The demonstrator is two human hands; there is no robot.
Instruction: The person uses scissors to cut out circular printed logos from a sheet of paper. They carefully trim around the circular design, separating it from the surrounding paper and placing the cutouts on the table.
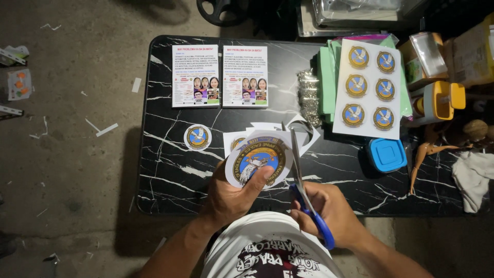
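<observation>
One head-worn view looks almost straight down on a black marble-patterned table (170,180) from close above (the wearer's white shirt (267,252) fills the 6 o'clock edge). The table's far side lies toward 12 o'clock; bare concrete floor (67,170) spreads toward 9 o'clock.

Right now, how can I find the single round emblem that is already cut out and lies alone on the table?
Start at the black marble-patterned table and find the two printed leaflets at its far edge. Just below the left leaflet lies the cut-out round emblem. Unlike the six emblems on the uncut sheet, it lies alone, in no hand.
</observation>
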